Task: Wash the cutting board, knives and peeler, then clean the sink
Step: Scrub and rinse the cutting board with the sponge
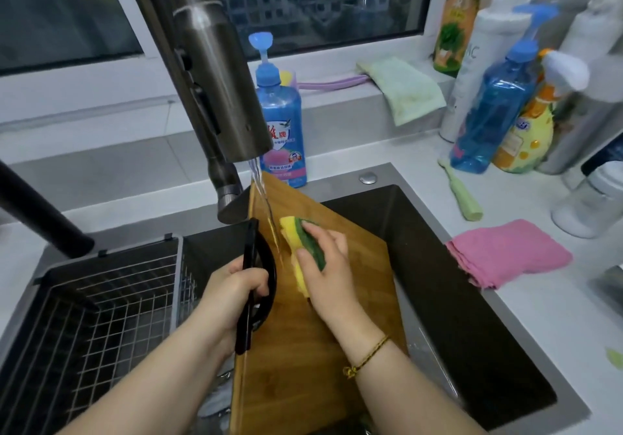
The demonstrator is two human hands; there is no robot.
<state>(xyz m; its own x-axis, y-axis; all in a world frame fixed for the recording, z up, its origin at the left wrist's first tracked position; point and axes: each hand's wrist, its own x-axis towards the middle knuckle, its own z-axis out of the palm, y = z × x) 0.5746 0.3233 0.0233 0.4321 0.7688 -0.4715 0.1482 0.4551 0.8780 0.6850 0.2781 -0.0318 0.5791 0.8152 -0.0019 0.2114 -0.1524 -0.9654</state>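
Scrubbing step: cutting board [303,350] stands tilted in the sink [438,266] under the running faucet [219,97], left hand [232,289] wrapped round its black handle [268,266], right hand [328,266] gripping a sponge [296,232] against its far face. Next, work the sponge down the near half and rinse. Knives and peeler aren't visible, possibly under the board.

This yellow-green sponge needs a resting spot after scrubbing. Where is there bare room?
Bare white counter lies right of the sink rim, nearer than the folded pink cloth. The black wire basket also looks empty. The back-right corner is crowded with bottles.
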